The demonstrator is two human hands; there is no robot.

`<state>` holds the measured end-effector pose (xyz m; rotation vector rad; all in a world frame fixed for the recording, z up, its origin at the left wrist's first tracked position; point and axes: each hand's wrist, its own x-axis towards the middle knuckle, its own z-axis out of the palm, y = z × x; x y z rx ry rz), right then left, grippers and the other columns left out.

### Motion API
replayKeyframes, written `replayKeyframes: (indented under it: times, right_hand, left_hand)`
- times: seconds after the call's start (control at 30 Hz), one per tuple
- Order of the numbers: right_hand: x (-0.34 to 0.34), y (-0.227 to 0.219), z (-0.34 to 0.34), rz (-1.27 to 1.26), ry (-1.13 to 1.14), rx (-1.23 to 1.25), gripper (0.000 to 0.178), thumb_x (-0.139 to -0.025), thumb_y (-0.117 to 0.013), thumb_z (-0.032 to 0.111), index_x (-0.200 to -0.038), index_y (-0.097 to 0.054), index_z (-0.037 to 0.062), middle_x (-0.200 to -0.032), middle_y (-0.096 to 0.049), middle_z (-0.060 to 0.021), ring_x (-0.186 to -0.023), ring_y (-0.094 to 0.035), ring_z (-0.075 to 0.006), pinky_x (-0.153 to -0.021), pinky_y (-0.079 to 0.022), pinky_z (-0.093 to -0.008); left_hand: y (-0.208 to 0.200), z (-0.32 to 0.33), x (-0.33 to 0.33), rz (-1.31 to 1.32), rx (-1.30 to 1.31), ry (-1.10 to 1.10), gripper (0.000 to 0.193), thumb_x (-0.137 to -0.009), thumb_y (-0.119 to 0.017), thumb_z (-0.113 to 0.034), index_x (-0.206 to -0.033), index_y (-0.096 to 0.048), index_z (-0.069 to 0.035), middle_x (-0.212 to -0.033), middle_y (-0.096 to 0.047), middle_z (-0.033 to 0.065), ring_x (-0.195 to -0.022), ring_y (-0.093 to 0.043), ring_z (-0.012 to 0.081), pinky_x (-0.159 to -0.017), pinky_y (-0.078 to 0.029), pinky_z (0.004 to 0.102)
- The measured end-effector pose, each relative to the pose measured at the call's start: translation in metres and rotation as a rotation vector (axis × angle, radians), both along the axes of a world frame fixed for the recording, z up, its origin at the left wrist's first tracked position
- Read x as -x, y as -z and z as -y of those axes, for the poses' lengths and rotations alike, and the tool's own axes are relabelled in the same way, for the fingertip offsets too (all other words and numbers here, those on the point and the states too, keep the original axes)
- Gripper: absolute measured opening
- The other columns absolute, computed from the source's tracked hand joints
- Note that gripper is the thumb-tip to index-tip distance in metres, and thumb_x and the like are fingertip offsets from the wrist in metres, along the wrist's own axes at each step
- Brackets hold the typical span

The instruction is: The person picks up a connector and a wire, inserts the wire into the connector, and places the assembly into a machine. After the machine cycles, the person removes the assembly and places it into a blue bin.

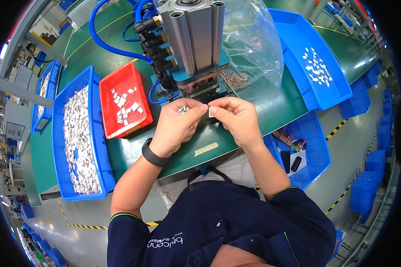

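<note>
My left hand (179, 125) and my right hand (239, 119) meet just in front of a pneumatic press (189, 40). My right thumb and forefinger pinch a small white part (210, 113); the left fingertips are at its other side. More small white pieces (183, 109) are tucked in the curled fingers of my left hand. A dark band is on my left wrist. The lower tooling of the press is partly hidden behind my hands.
To the left, a red tray (103, 100) holds scattered white parts, beside a blue bin (58, 147) full of them. A blue tray (307, 95) with white parts stands at right. A clear plastic bag (254, 40) lies behind the press. Tape (206, 149) sticks near the table's front edge.
</note>
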<state>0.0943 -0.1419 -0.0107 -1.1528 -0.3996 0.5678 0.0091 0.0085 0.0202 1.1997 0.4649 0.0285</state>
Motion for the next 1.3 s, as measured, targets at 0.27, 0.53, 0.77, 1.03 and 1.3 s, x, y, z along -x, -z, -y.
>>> replayKeyframes:
  times: [0.27, 0.53, 0.77, 1.03, 1.3]
  right_hand:
    - [-0.002, -0.008, -0.001, 0.022, -0.161, 0.185, 0.013, -0.086, -0.069, 0.01, -0.091, -0.066, -0.0019, -0.074, -0.064, -0.0043, -0.05, -0.042, 0.0002, -0.042, -0.027, -0.0158]
    - [-0.012, -0.01, -0.016, -0.11, -0.031, 0.107, 0.015, -0.083, -0.068, 0.009, -0.08, -0.06, -0.0032, -0.066, -0.058, -0.004, -0.042, -0.035, 0.0, -0.037, -0.022, -0.018]
    - [-0.014, -0.004, -0.017, -0.117, -0.022, 0.136, 0.017, -0.081, -0.071, 0.016, -0.075, -0.063, 0.0016, -0.064, -0.059, 0.0005, -0.049, -0.042, -0.0021, -0.043, -0.028, -0.0197]
    - [-0.012, -0.004, -0.021, -0.105, 0.005, 0.122, 0.016, -0.082, -0.07, 0.011, -0.078, -0.059, -0.0002, -0.063, -0.056, -0.0017, -0.042, -0.035, 0.0006, -0.037, -0.023, -0.0169]
    - [-0.011, -0.005, -0.021, -0.117, -0.007, 0.108, 0.015, -0.083, -0.068, 0.01, -0.089, -0.061, -0.0019, -0.071, -0.058, -0.0027, -0.046, -0.038, 0.0004, -0.038, -0.025, -0.0167]
  left_hand:
    - [0.005, 0.0, 0.003, 0.032, 0.135, -0.063, 0.017, -0.088, -0.067, -0.015, -0.094, -0.061, 0.0, -0.06, -0.049, -0.0022, -0.04, -0.036, 0.0017, -0.035, -0.021, 0.0192]
    - [0.013, 0.0, 0.008, 0.037, 0.187, -0.144, 0.019, -0.089, -0.066, -0.017, -0.098, -0.06, -0.002, -0.062, -0.05, -0.0009, -0.039, -0.034, 0.002, -0.034, -0.02, 0.0197]
    - [0.016, 0.002, 0.008, 0.016, 0.191, -0.137, 0.019, -0.089, -0.066, -0.017, -0.099, -0.059, -0.002, -0.062, -0.051, -0.0007, -0.039, -0.034, 0.0022, -0.034, -0.02, 0.0199]
    - [0.016, 0.002, 0.007, 0.011, 0.185, -0.136, 0.017, -0.089, -0.065, -0.016, -0.098, -0.059, -0.003, -0.061, -0.051, -0.0011, -0.038, -0.034, 0.0023, -0.034, -0.02, 0.0201]
    - [0.016, 0.003, 0.008, 0.029, 0.203, -0.122, 0.015, -0.089, -0.063, -0.013, -0.099, -0.059, -0.002, -0.062, -0.051, -0.001, -0.039, -0.035, 0.0026, -0.034, -0.021, 0.0202]
